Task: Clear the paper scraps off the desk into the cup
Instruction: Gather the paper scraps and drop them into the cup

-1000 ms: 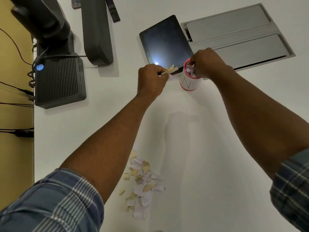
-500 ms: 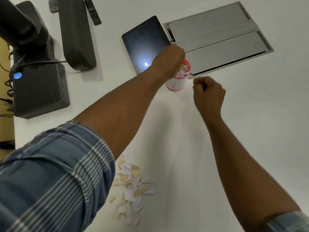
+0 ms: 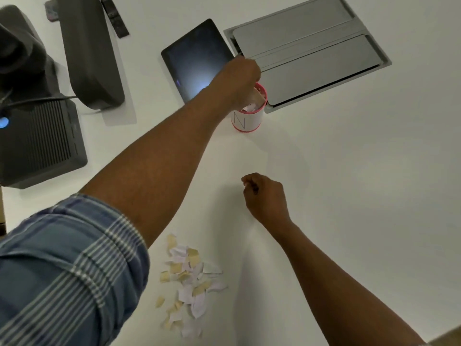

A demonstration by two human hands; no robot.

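Now your left hand (image 3: 240, 81) reached over the pink-rimmed cup (image 3: 247, 118), fingers curled on tan scraps at its mouth | your right hand (image 3: 264, 196) hung nearer you, fingers curled, holding nothing visible | cup stood beside the grey cable hatch (image 3: 306, 53) and tablet (image 3: 197, 61) | scrap pile (image 3: 189, 280) lay on the white desk (image 3: 349, 196) near your left sleeve (image 3: 64, 270).

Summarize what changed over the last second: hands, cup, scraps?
The left hand carried its tan scrap over to the cup and now reaches into its mouth. The right hand left the cup and drew back toward the person, fingers curled, nothing visible in them. The cup and the scrap pile stayed put.
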